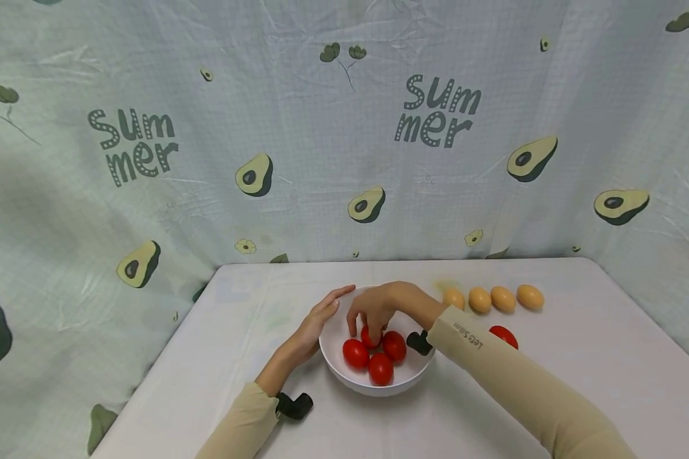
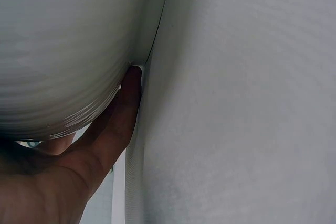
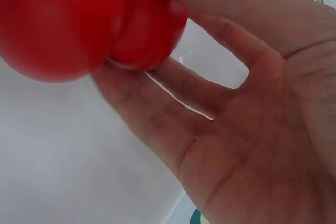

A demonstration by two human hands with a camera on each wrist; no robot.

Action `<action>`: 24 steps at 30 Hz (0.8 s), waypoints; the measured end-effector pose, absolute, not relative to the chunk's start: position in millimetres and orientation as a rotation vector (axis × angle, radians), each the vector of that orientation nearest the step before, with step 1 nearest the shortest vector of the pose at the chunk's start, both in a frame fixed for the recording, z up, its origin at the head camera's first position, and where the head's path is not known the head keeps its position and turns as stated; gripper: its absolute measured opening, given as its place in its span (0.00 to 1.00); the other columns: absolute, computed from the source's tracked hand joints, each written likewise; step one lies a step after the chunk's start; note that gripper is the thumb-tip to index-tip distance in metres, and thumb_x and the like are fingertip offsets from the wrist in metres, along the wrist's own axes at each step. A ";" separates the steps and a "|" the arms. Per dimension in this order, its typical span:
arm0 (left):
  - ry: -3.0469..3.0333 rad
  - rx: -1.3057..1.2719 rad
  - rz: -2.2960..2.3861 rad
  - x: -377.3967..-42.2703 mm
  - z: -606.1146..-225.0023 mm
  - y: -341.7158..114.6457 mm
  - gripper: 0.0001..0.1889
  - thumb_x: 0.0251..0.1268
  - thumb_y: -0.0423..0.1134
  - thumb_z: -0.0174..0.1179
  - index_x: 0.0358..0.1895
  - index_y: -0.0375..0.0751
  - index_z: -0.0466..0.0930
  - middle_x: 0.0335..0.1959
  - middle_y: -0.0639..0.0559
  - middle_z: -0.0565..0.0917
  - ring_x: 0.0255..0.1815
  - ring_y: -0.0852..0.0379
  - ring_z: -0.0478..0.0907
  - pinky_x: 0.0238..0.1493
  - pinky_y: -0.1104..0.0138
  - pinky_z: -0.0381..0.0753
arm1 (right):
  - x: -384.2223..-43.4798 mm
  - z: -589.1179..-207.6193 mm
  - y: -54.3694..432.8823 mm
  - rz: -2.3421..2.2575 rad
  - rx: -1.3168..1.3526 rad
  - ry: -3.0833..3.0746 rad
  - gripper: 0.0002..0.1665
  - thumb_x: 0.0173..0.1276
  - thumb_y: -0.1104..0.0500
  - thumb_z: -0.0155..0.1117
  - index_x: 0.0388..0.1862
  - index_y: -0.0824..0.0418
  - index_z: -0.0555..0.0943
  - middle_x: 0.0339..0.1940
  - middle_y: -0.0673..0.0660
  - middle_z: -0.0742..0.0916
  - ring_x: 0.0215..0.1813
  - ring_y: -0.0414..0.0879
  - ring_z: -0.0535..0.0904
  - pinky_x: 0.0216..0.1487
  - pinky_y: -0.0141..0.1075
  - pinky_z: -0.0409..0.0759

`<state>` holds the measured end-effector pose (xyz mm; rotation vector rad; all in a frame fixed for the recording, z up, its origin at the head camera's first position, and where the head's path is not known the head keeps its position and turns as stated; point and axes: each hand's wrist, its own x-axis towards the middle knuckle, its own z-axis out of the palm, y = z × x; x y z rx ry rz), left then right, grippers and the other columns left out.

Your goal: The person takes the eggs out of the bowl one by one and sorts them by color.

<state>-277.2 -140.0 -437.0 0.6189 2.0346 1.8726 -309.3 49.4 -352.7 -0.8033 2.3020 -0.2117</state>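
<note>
A white bowl (image 1: 344, 376) holds several red tomatoes, among them one at the front (image 1: 381, 370), one at the left (image 1: 356, 354) and one at the right (image 1: 394, 345). My right hand (image 1: 376, 309) reaches down into the bowl and grips the rearmost tomato (image 1: 370, 336). In the right wrist view, thumb and fingers are around that tomato (image 3: 149, 35), and another tomato (image 3: 58, 24) sits close beside it. Against the bowl's outer left side rests my left hand (image 1: 316, 325). The left wrist view shows its fingers (image 2: 113, 135) stretched along the bowl's outer wall (image 2: 68, 56).
Several brown eggs, one at the right end (image 1: 531, 297), stand in a row at the back right of the white table (image 1: 580, 357). One red tomato (image 1: 504, 336) lies in front of them, partly behind my right sleeve. A printed cloth (image 1: 298, 127) hangs behind.
</note>
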 end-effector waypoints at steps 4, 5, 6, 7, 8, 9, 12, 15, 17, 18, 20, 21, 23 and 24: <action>2.032 0.614 1.883 -277.4 -437.6 -139.7 0.28 0.86 0.44 0.31 0.83 0.43 0.54 0.85 0.43 0.53 0.86 0.41 0.47 0.85 0.44 0.50 | -308.2 -354.8 48.4 -0.185 -0.792 2.323 0.18 0.59 0.64 0.78 0.43 0.43 0.88 0.43 0.48 0.86 0.46 0.45 0.82 0.51 0.38 0.89; 2.028 0.616 1.887 -277.6 -437.8 -139.7 0.28 0.86 0.43 0.31 0.83 0.42 0.54 0.85 0.43 0.53 0.86 0.40 0.46 0.85 0.44 0.50 | -307.8 -354.9 48.2 -0.177 -0.790 2.329 0.18 0.58 0.64 0.78 0.42 0.43 0.88 0.43 0.48 0.86 0.45 0.45 0.82 0.50 0.38 0.89; 2.027 0.616 1.888 -277.8 -438.1 -139.7 0.28 0.87 0.43 0.30 0.83 0.41 0.53 0.85 0.42 0.52 0.86 0.40 0.46 0.85 0.44 0.49 | -307.6 -355.2 48.2 -0.170 -0.790 2.331 0.17 0.58 0.64 0.79 0.42 0.44 0.88 0.43 0.48 0.86 0.45 0.45 0.82 0.50 0.38 0.89; 2.024 0.614 1.890 -277.9 -438.3 -139.7 0.28 0.87 0.43 0.30 0.83 0.41 0.53 0.85 0.42 0.52 0.86 0.40 0.46 0.85 0.44 0.49 | -307.4 -355.3 48.2 -0.167 -0.789 2.331 0.17 0.58 0.64 0.79 0.42 0.44 0.87 0.43 0.48 0.86 0.45 0.45 0.82 0.50 0.38 0.89; 2.021 0.613 1.890 -278.1 -438.6 -139.8 0.28 0.87 0.43 0.30 0.83 0.41 0.53 0.85 0.42 0.52 0.86 0.40 0.46 0.85 0.44 0.49 | -307.4 -355.4 48.3 -0.167 -0.789 2.330 0.17 0.58 0.63 0.79 0.41 0.44 0.87 0.43 0.48 0.86 0.45 0.45 0.82 0.50 0.38 0.89; 2.023 0.615 1.888 -278.2 -438.9 -140.0 0.28 0.87 0.43 0.31 0.83 0.41 0.53 0.85 0.42 0.52 0.86 0.40 0.45 0.85 0.44 0.49 | -307.6 -355.3 48.8 -0.166 -0.790 2.328 0.16 0.58 0.63 0.79 0.41 0.44 0.87 0.43 0.48 0.86 0.45 0.45 0.82 0.50 0.38 0.89; 2.040 0.606 1.876 -278.1 -439.7 -140.1 0.28 0.87 0.46 0.32 0.83 0.43 0.54 0.86 0.43 0.52 0.87 0.41 0.45 0.85 0.44 0.49 | -308.7 -355.1 51.3 -0.177 -0.791 2.332 0.16 0.58 0.63 0.79 0.40 0.44 0.86 0.44 0.48 0.85 0.45 0.45 0.81 0.49 0.37 0.88; 2.049 0.598 1.874 -277.9 -439.9 -140.0 0.28 0.87 0.46 0.32 0.82 0.45 0.55 0.85 0.44 0.52 0.87 0.42 0.45 0.85 0.44 0.50 | -309.6 -354.1 54.8 -0.191 -0.793 2.356 0.16 0.57 0.62 0.80 0.40 0.44 0.85 0.43 0.47 0.85 0.46 0.45 0.81 0.49 0.37 0.88; 2.050 0.599 1.873 -277.7 -439.6 -139.8 0.27 0.87 0.44 0.31 0.82 0.45 0.55 0.85 0.44 0.53 0.87 0.42 0.45 0.85 0.43 0.50 | -309.8 -353.0 57.1 -0.201 -0.795 2.379 0.16 0.57 0.61 0.80 0.40 0.45 0.85 0.43 0.47 0.85 0.46 0.45 0.81 0.50 0.38 0.88; 2.050 0.600 1.874 -277.6 -439.4 -139.7 0.27 0.87 0.44 0.30 0.82 0.45 0.55 0.85 0.44 0.53 0.87 0.42 0.44 0.85 0.43 0.49 | -309.6 -351.9 58.1 -0.203 -0.797 2.393 0.16 0.57 0.60 0.80 0.40 0.45 0.85 0.43 0.46 0.85 0.46 0.45 0.81 0.50 0.39 0.88; 2.051 0.600 1.872 -277.4 -439.2 -139.4 0.27 0.87 0.42 0.30 0.82 0.44 0.55 0.85 0.43 0.52 0.87 0.42 0.44 0.85 0.42 0.48 | -309.2 -349.1 60.1 -0.213 -0.806 2.413 0.16 0.57 0.60 0.80 0.40 0.45 0.85 0.42 0.46 0.85 0.46 0.44 0.82 0.50 0.39 0.88; 2.050 0.601 1.873 -277.4 -439.0 -139.3 0.27 0.87 0.42 0.29 0.82 0.44 0.55 0.85 0.43 0.52 0.87 0.42 0.43 0.85 0.42 0.47 | -308.8 -347.4 61.1 -0.219 -0.813 2.420 0.16 0.57 0.60 0.80 0.41 0.45 0.85 0.42 0.46 0.85 0.46 0.44 0.81 0.50 0.39 0.88; 2.050 0.601 1.875 -277.5 -439.0 -139.1 0.27 0.87 0.43 0.30 0.83 0.43 0.54 0.85 0.42 0.52 0.87 0.41 0.43 0.85 0.42 0.47 | -308.0 -343.9 63.2 -0.224 -0.832 2.427 0.15 0.58 0.59 0.79 0.41 0.45 0.85 0.42 0.46 0.85 0.47 0.44 0.81 0.50 0.39 0.87; 2.052 0.600 1.874 -277.6 -439.0 -139.0 0.27 0.86 0.43 0.30 0.82 0.43 0.55 0.85 0.43 0.52 0.87 0.41 0.43 0.85 0.42 0.47 | -307.5 -342.1 64.4 -0.226 -0.843 2.431 0.15 0.59 0.59 0.79 0.41 0.45 0.85 0.42 0.45 0.86 0.47 0.43 0.81 0.50 0.38 0.87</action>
